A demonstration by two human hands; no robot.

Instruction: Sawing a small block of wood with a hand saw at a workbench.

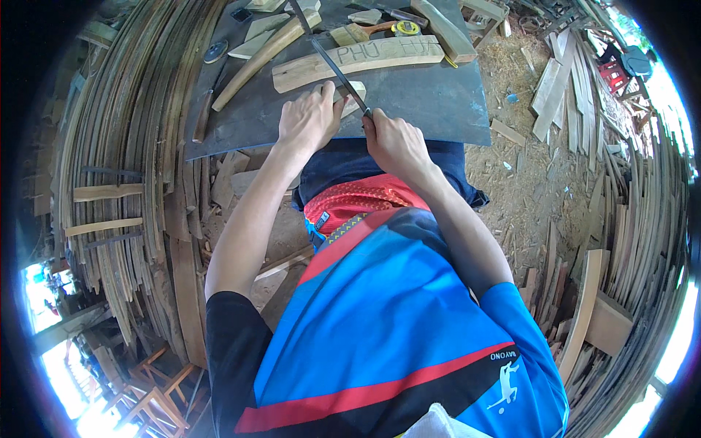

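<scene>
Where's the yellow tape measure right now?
In the head view, the tape measure sits near the top, right of centre, between the brush and a wood block, just beyond the curved board.

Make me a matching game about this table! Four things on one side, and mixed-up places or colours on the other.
Things:
1. Right hand
2. Tape measure
3. Left hand
4. Curved board

Places and colours:
A. Yellow, beside the brush
B. Pale wood, with dark writing
C. Gripping the near end of the long thin dark tool
D. At the small pale wood block

Pairs: 1-C, 2-A, 3-D, 4-B
</scene>
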